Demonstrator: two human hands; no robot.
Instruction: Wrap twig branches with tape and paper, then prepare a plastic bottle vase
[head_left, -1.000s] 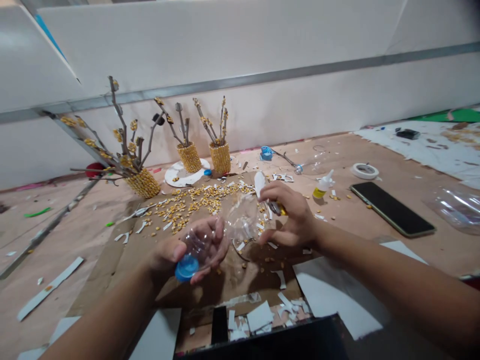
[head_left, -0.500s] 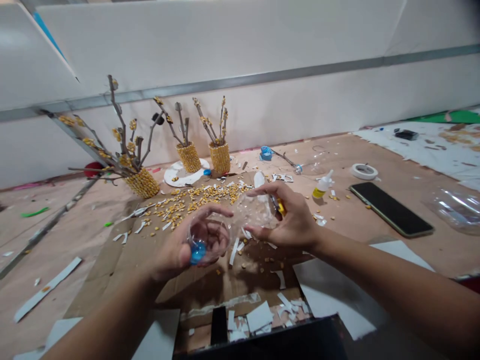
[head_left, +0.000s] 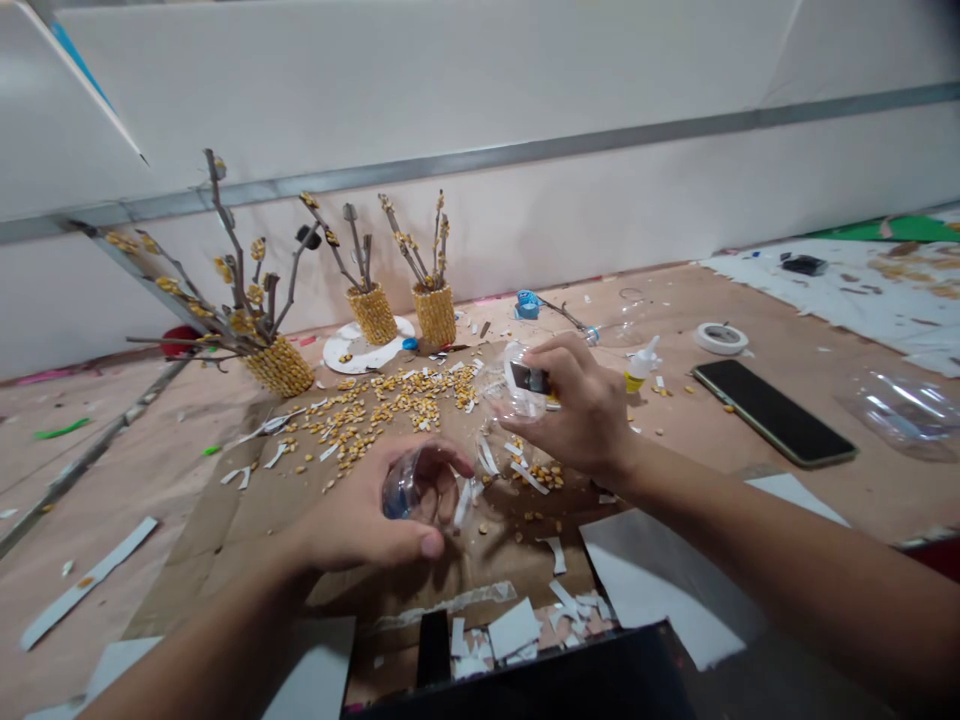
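My left hand [head_left: 375,510] curls round a clear plastic bottle piece [head_left: 411,485] that looks bluish at its lower left. Its thumb stretches forward underneath. To the upper right, my right hand [head_left: 581,405] grips a second clear plastic piece [head_left: 499,375] between thumb and fingers. A small dark, shiny patch shows by those fingertips; what it is I cannot make out. The two pieces are apart, held above brown cardboard [head_left: 247,560]. Loose corn kernels [head_left: 405,395] and white paper strips lie beneath and beyond them.
Several corn-covered pots [head_left: 433,315] with twigs stand along the back, one beside a white disc [head_left: 341,352]. To the right are a glue bottle [head_left: 642,365], a tape roll [head_left: 721,338], a phone [head_left: 772,412] and a clear bottle part [head_left: 904,410]. Paper scraps [head_left: 514,628] lie in front.
My right hand has turned over, its knuckles now upward, tilting its plastic piece. My left hand has rolled its piece, so the blue end shows less, and its thumb has extended.
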